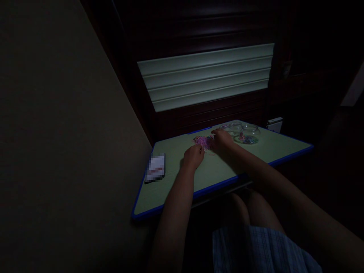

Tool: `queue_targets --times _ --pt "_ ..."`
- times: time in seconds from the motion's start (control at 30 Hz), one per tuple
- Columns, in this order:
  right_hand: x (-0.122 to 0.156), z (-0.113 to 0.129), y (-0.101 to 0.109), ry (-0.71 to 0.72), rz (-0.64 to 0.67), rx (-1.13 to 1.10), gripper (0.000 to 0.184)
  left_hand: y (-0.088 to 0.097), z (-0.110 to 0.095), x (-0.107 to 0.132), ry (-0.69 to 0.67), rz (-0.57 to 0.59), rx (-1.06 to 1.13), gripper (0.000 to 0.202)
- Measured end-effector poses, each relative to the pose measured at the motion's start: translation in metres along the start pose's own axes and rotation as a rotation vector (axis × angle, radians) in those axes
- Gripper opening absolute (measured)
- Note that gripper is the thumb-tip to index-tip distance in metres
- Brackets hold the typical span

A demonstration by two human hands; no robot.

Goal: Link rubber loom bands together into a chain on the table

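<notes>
A small heap of pink and purple bits (203, 141) lies near the far middle of a pale green table with a blue rim (159, 209). My left hand (193, 156) rests on the table just in front of the heap, fingers curled toward it. My right hand (222, 139) lies beside the heap on its right, fingers bent and touching it. The room is dim, so what either hand pinches is too small to make out.
Two clear glass bowls (245, 133) stand at the far right of the table, coloured bits inside. A phone (156, 168) lies near the left edge. A wall runs along the left, dark slatted furniture stands behind. My knees are under the table's near edge.
</notes>
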State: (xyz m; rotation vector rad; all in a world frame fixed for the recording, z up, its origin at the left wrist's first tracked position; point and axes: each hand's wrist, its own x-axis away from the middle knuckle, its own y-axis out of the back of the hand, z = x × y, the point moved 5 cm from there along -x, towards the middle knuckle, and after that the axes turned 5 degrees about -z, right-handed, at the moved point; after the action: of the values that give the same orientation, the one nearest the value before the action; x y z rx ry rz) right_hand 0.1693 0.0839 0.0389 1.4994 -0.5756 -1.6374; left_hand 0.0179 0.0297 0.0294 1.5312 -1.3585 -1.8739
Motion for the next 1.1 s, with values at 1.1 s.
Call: queue_targets --times 1.1 --pt "0.013 -0.01 0.004 -0.062 -0.061 -0.113 0.03 -0.001 0.002 0.0 0.013 0.016 0.012 0.03"
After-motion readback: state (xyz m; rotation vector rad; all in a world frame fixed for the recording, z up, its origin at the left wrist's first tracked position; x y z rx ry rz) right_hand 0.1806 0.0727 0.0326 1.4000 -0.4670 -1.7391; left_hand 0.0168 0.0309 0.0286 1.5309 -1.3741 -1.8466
